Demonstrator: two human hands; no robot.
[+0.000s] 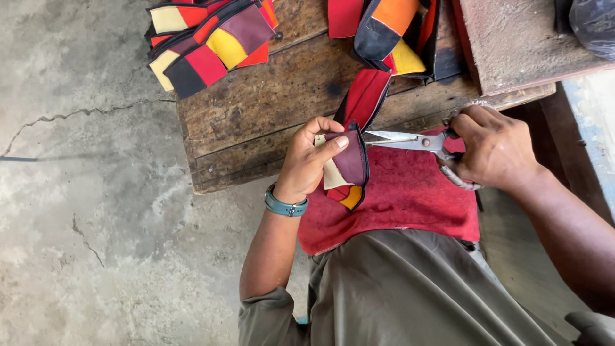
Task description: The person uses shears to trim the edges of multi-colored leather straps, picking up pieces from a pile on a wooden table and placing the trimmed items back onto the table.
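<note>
From my feed, the left hand (312, 160) gripped a patchwork pouch (349, 165) of maroon, cream and yellow panels, thumb pressed on its face, just above a red cloth (410, 192) on the lap. The right hand (493, 148) was closed through the handles of scissors (410, 140), blades pointing at the pouch's dark edge; I couldn't tell whether the tips touched it. The handles were mostly hidden by fingers. Stacks of pouches (205, 41) on the wooden bench (256, 109) were cut off at the top.
</note>
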